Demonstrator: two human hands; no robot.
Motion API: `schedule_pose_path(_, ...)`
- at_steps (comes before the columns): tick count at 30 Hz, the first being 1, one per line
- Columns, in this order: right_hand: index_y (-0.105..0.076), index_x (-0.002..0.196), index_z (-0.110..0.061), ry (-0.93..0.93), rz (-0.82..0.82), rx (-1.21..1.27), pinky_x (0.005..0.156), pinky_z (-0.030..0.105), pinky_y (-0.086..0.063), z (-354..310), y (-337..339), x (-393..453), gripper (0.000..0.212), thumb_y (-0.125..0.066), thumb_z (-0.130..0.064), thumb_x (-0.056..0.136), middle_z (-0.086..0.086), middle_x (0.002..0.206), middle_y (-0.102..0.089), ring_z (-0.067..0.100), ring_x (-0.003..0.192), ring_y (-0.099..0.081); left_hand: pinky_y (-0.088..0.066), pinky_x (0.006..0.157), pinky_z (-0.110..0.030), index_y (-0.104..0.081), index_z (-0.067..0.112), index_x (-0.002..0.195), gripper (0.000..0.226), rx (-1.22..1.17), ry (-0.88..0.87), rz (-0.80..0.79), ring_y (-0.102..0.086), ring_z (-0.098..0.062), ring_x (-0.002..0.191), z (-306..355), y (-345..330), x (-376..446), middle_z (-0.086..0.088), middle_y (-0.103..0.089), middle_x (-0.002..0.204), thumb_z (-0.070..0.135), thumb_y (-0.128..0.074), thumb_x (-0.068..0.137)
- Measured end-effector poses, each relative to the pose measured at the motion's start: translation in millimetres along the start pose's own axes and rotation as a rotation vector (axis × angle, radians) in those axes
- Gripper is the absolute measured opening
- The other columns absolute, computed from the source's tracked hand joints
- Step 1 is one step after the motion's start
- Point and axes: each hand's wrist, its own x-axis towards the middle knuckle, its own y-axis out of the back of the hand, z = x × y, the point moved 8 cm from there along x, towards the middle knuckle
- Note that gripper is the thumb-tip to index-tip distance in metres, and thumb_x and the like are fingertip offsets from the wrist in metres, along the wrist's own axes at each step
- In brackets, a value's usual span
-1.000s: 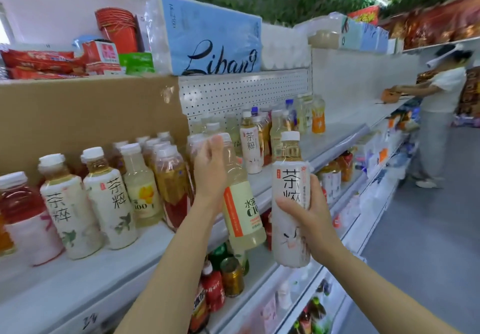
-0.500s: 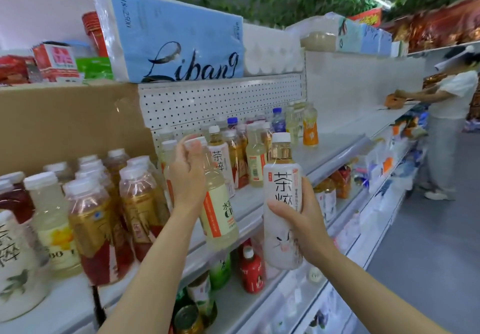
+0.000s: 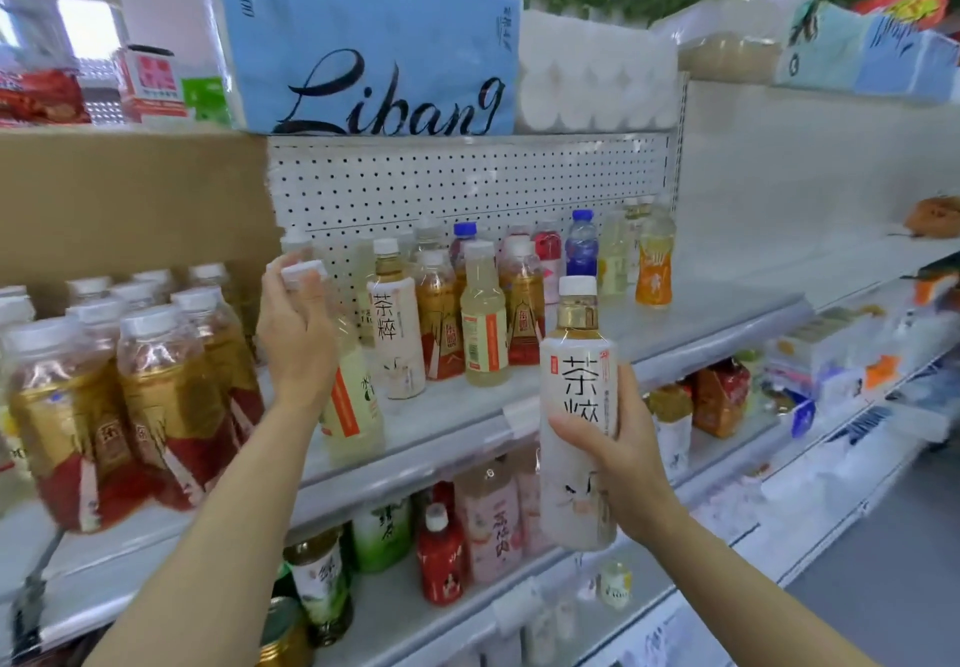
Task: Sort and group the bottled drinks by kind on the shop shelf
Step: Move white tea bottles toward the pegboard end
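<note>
Left hand [image 3: 298,339] wraps fingers round the pale bottle [image 3: 350,406], right hand [image 3: 618,464] grips the tea bottle [image 3: 576,438], so imo park that one w/ its twin [image 3: 396,344] on the shelf [image 3: 675,339], label out.

Two hands [image 3: 296,334] – two held bottles [image 3: 576,406]

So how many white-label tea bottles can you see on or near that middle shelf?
2: one white-label tea bottle held in the right hand, one standing on the shelf at. More may be hidden.
</note>
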Motion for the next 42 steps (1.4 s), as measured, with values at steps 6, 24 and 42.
schedule_pose_path(6, -0.053, 0.116, -0.023, -0.010, -0.004, 0.054, 0.064, 0.028, -0.056, 14, 9, 24, 0.071, -0.077, -0.045, 0.053, -0.007, 0.091, -0.068, 0.017, 0.083, -0.069, -0.045, 0.089, -0.037, -0.049, 0.019, 0.136, 0.040, 0.112, -0.032, -0.001, -0.058, -0.024, 0.110, -20, -10, 4, -0.002, -0.061, 0.124, 0.043, -0.037, 0.107)
schedule_pose_path(24, -0.050, 0.110, -0.040, 0.151, -0.026, -0.014, 0.070, 0.047, -0.060, 34, -9, 81, 0.066, -0.080, -0.054, 0.053, -0.002, 0.101, -0.066, 0.031, 0.092, -0.069, -0.024, 0.120, -0.039, -0.014, 0.008, 0.158, 0.097, 0.533, -0.169, 0.005, -0.027, -0.029, 0.146, -10, -28, -15, -0.014, -0.028, 0.160, 0.040, -0.072, 0.088)
schedule_pose_path(42, -0.047, 0.109, -0.036, 0.201, 0.078, -0.134, 0.067, 0.024, -0.055, 52, 181, 177, 0.058, -0.074, -0.048, 0.060, -0.021, 0.094, -0.066, 0.003, 0.086, -0.066, -0.025, 0.119, -0.048, -0.043, 0.010, 0.146, 0.068, 0.742, -0.591, -0.271, -0.037, -0.033, 0.139, 88, -279, -81, -0.012, -0.044, 0.149, 0.054, -0.040, 0.092)
